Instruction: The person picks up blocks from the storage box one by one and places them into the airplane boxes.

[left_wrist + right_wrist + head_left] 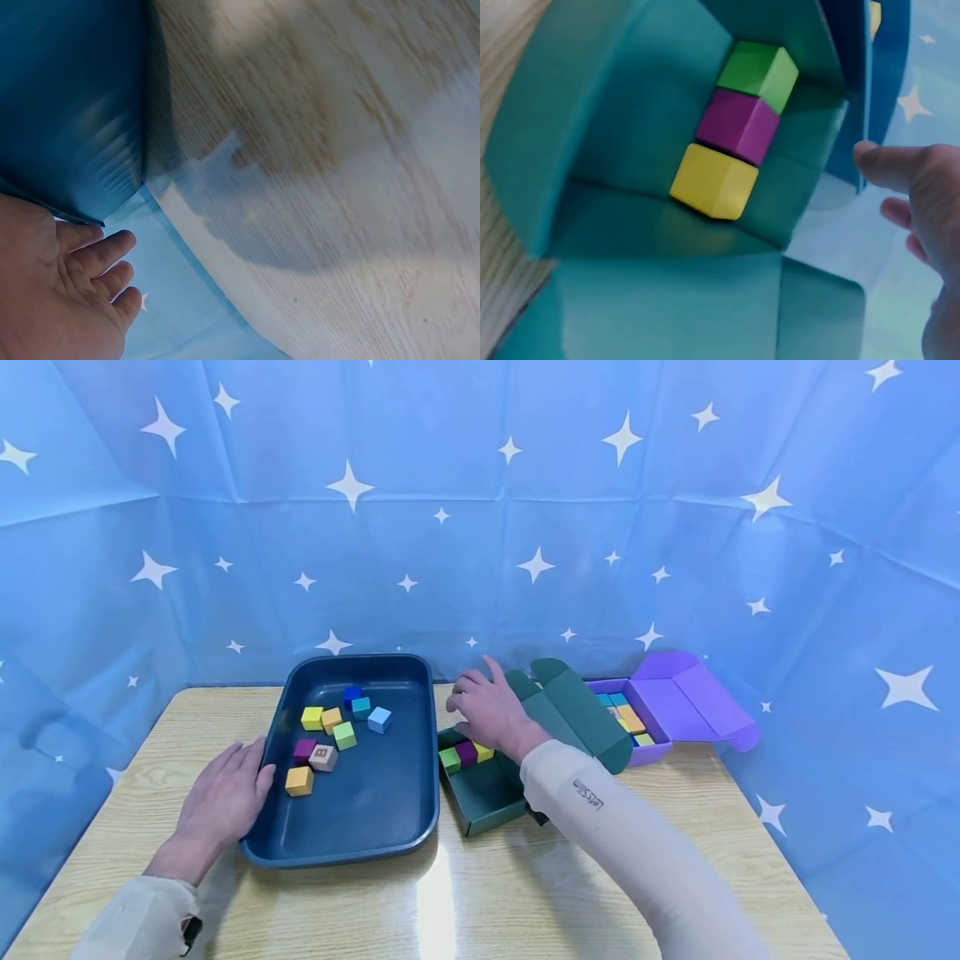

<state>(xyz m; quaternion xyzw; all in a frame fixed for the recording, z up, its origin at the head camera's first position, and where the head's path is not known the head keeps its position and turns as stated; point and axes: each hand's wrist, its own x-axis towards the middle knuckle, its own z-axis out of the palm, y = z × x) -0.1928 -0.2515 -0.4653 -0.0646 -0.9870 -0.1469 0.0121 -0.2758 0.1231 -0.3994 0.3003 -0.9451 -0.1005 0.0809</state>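
Note:
My left hand (227,793) rests at the left rim of a dark blue tray (360,827), its fingers extended along the edge; the left wrist view shows it beside the tray's outer wall (71,112). Colored cubes lie in the tray, among them a yellow cube (312,718), an orange cube (299,782) and a cube marked B (323,757). Over the back of an open green box (487,797) hovers my right hand (491,710), holding nothing, fingers loosely bent. Inside that box a green cube (759,71), a purple cube (737,124) and a yellow cube (714,181) form a row.
Behind the green box's raised lid (581,714), to the right, stands an open purple box (648,727) with several cubes inside. A wood-grain table (360,910) carries everything. A blue curtain (420,543) with white stars hangs round the back and sides.

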